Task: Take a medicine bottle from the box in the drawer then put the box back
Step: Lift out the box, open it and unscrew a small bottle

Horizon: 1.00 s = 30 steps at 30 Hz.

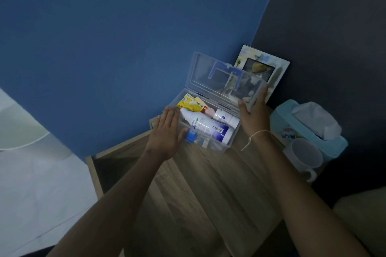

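Overhead, the left hand [167,131] is resting flat, fingers straight and together, against the clear box's [208,146] left end. The right hand [253,108], fingers clamped, is holding the raised lid [217,77]. A white medicine bottle [205,127] is lying inside, on the wooden counter [208,183] beside blue walls.

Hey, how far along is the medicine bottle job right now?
Done: the clear box sits on the wooden top, lid raised. In hand: the right hand holds the lid's edge; the left hand steadies the box. Left: lift out the white bottle, close up, return the box to the drawer.
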Motion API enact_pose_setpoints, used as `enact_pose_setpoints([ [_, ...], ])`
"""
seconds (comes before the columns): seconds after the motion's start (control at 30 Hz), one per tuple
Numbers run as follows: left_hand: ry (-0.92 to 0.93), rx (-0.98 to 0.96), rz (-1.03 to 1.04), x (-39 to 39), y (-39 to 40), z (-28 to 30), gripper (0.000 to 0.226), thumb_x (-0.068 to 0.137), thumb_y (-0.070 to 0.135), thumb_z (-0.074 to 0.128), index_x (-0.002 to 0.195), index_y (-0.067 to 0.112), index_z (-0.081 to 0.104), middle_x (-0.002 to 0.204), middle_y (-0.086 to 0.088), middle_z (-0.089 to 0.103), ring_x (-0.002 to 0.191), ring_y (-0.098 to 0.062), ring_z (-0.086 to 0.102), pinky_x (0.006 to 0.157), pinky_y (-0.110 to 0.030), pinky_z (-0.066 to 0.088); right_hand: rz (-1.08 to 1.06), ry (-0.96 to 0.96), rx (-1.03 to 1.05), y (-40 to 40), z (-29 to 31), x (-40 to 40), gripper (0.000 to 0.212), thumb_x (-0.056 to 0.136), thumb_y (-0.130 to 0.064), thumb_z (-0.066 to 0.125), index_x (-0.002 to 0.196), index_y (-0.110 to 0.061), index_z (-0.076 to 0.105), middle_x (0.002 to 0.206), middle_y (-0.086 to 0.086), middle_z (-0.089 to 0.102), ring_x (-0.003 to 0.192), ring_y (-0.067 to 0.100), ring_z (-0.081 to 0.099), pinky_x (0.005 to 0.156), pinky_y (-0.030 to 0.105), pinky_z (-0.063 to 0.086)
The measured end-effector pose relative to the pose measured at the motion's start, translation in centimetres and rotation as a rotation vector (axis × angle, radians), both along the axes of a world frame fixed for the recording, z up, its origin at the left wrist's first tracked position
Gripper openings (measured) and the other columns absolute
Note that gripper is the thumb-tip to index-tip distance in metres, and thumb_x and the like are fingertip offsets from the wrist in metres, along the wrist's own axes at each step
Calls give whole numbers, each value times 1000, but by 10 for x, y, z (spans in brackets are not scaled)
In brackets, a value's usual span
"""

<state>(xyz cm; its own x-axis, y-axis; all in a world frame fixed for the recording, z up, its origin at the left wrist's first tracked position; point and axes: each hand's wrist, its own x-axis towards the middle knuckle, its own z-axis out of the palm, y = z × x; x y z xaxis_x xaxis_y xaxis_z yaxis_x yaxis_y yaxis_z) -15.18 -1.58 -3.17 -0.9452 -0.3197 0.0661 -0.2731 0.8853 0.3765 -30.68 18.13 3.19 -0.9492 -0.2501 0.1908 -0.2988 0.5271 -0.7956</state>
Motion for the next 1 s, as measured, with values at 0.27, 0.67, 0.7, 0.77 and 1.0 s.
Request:
enact_pose_setpoints([
  [0.27, 182, 0, -64, -5, 27, 31, 49, 99, 38, 34, 142, 15, 34, 150, -10, 37, 141, -27, 28, 118, -46, 14, -128, -24, -62, 37, -59, 99, 62, 96, -31, 51, 149, -29, 20, 152, 4, 41, 131, 17, 46, 99, 34, 42],
  [0.67, 100, 118, -142, -74, 31, 64, 28, 90, 11, 52, 116, 11, 62, 121, -16, 62, 111, -33, 56, 92, -39, 46, 98, 129, 633, 43, -125, 146, 53, 99, -42, 31, 143, -14, 40, 151, 10, 42, 142, 24, 36, 117, 41, 22],
  [0.7, 59, 134, -134, -82, 30, 66, 28, 89, 11, 54, 116, 11, 63, 121, -17, 63, 111, -32, 57, 92, -38, 46, 97, 133, 650, 42, -124, 146, 56, 98, -44, 27, 142, -14, 41, 150, 10, 43, 141, 24, 37, 116, 43, 25],
  [0.77, -48, 151, -129, -100, 30, 66, 30, 86, 12, 58, 115, 9, 63, 119, -18, 65, 110, -33, 59, 91, -36, 47, 88, 131, 670, 42, -124, 145, 59, 96, -45, 22, 141, -14, 43, 149, 10, 45, 140, 24, 39, 114, 44, 31],
  [1.0, -370, 57, -154, -139, 37, 62, 33, 75, 26, 74, 99, 4, 70, 108, -16, 69, 101, -31, 62, 74, -29, 39, 80, 114, 679, 44, -127, 144, 54, 97, -45, 32, 143, -16, 42, 149, 8, 46, 140, 23, 39, 114, 42, 29],
])
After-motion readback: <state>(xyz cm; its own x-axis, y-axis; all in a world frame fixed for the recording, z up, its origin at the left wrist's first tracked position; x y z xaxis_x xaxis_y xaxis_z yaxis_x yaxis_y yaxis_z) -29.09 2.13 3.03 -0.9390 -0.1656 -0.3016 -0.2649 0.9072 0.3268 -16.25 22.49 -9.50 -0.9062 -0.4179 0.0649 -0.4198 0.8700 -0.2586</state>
